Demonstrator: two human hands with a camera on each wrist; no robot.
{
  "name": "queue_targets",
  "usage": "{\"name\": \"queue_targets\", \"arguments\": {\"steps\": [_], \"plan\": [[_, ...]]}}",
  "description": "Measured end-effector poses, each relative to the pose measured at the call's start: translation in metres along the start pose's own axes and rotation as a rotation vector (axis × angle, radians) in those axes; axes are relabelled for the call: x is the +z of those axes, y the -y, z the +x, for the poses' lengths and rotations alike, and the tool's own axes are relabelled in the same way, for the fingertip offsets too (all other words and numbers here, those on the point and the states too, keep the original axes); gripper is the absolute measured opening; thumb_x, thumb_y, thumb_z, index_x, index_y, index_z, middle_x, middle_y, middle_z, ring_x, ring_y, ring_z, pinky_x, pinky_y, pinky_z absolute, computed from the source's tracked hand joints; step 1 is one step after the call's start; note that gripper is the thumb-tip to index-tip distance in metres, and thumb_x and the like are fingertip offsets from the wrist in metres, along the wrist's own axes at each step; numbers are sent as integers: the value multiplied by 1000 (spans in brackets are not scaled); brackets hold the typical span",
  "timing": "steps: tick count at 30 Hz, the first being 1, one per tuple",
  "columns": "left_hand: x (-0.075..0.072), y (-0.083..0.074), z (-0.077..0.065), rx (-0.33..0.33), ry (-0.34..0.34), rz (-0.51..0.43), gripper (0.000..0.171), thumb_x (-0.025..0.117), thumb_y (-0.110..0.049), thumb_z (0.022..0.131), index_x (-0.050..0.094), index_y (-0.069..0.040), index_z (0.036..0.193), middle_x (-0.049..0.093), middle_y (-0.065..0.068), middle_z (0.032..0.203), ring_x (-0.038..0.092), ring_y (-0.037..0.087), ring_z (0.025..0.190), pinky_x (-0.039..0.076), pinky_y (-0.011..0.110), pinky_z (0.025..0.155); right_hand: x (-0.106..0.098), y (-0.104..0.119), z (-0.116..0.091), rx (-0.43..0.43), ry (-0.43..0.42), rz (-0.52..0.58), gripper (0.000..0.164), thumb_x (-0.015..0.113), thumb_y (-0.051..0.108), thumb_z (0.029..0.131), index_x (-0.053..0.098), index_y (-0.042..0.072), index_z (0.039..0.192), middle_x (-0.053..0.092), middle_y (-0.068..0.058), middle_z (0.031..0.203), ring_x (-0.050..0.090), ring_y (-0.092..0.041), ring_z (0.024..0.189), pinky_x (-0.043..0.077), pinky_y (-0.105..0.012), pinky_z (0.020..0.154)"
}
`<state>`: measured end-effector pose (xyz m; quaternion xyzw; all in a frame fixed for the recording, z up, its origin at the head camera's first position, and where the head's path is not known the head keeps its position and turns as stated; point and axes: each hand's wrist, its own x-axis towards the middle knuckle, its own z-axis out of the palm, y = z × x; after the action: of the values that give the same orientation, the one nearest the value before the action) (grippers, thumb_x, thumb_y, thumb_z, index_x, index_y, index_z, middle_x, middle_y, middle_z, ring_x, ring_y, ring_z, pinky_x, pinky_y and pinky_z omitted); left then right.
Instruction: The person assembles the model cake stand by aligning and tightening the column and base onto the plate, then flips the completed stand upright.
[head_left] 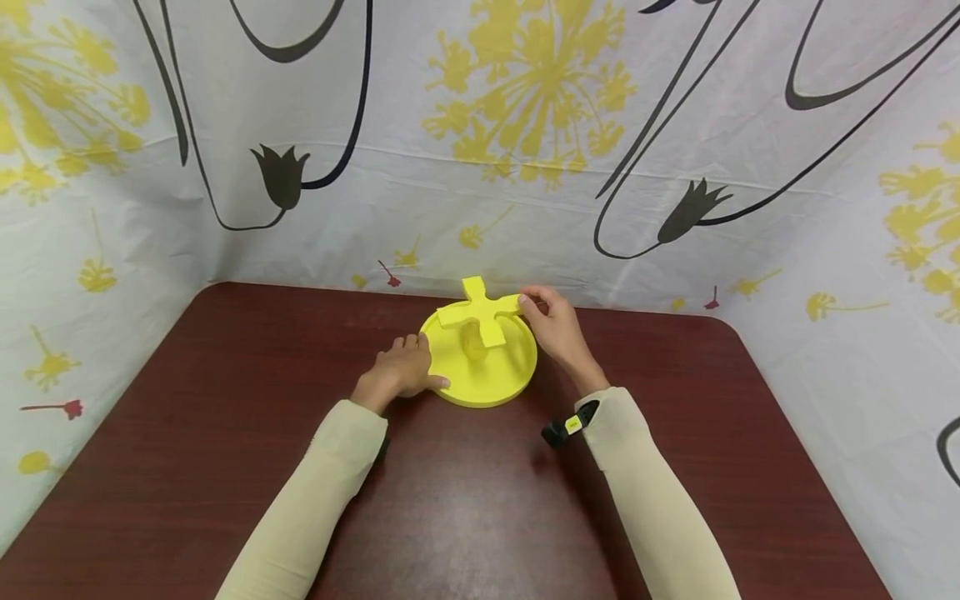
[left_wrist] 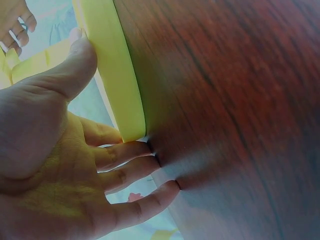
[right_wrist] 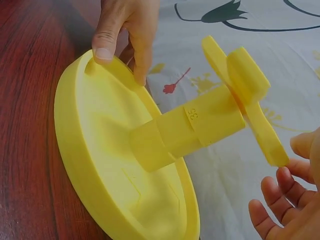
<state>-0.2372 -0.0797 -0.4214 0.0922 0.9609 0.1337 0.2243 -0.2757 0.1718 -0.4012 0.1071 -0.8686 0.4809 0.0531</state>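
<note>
A yellow round base with a raised rim (head_left: pixel 480 390) stands at the table's far side. From its middle rises a stepped yellow post (right_wrist: pixel 165 137), with digits embossed on it. The post carries a yellow cross-shaped handle (head_left: pixel 483 313). My left hand (head_left: pixel 405 367) grips the base's left edge, thumb over the rim and fingers outside; in the left wrist view some fingertips (left_wrist: pixel 167 190) touch the tabletop. My right hand (head_left: pixel 557 332) pinches the end of the handle's right arm between thumb and index finger, with the other fingers loosely bent below in the right wrist view.
The dark red-brown wooden table (head_left: pixel 465 500) ends just behind the base. A white cloth (head_left: pixel 420 208) with yellow and grey flower prints hangs along its back and sides. A black wrist strap (head_left: pixel 570 425) sits on the right sleeve.
</note>
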Motion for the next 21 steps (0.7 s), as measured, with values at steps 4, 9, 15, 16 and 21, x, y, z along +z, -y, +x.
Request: {"name": "queue_targets", "arguments": {"steps": [4, 9, 15, 16, 21], "plan": [[0, 0, 0, 2, 2, -1, 96, 56, -52, 97, 7, 6, 156, 16, 27, 161, 16, 41, 150, 27, 59, 114, 0, -1, 0, 40, -18, 3, 37, 52, 34, 103, 63, 7, 125, 61, -11, 123, 60, -28, 107, 52, -45, 89], [-1, 0, -1, 6, 0, 4, 96, 56, -52, 98, 7, 6, 156, 16, 27, 161, 16, 41, 150, 27, 60, 114, -1, 0, -1, 79, -20, 29, 40, 52, 37, 103, 59, 7, 129, 61, -12, 125, 61, -29, 111, 53, -46, 89], [0, 1, -1, 11, 0, 7, 96, 55, -52, 98, 7, 6, 156, 15, 27, 161, 16, 41, 150, 27, 60, 114, 0, 2, -1, 53, -50, 27, 33, 54, 35, 103, 68, 7, 112, 66, -11, 108, 65, -27, 97, 54, -38, 81], [0, 1, -1, 10, 1, 7, 96, 55, -52, 98, 7, 6, 156, 15, 27, 162, 15, 41, 150, 27, 60, 114, 0, 2, -1, 47, -56, 29, 32, 54, 35, 103, 69, 7, 108, 66, -11, 103, 64, -26, 92, 53, -36, 78], [0, 1, -1, 7, 3, 11, 96, 55, -53, 97, 7, 6, 156, 15, 27, 162, 16, 41, 150, 27, 59, 114, 0, 0, -3, 15, -60, 50, 35, 57, 37, 101, 70, 6, 92, 63, -12, 86, 57, -23, 76, 48, -31, 66]]}}
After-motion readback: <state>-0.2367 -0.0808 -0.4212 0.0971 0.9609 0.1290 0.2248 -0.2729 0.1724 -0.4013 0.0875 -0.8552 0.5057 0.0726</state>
